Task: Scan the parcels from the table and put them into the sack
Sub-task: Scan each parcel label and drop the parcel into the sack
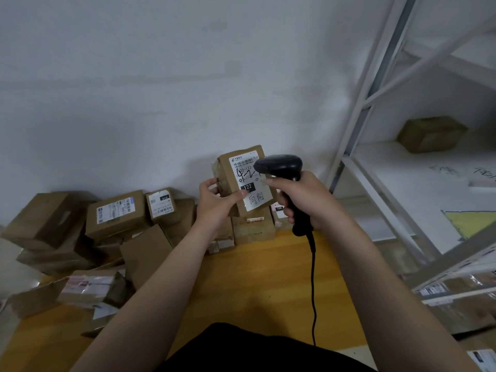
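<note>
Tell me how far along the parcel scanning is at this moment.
Done: nothing can be confirmed, since no sack is in view. In hand: the left hand holds one parcel up with its label showing, and the right hand grips the scanner, its head at the barcode. Remaining: bagging this parcel, then the pile of parcels on the table.

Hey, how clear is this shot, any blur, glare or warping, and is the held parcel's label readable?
Head view: the label on the held parcel is sharp, "122" readable, barcode partly behind the barcode scanner; edges soften, the cardboard box on the rack blurred; its uprights slant from wide-angle warp; light dim, even, no glare.
</note>
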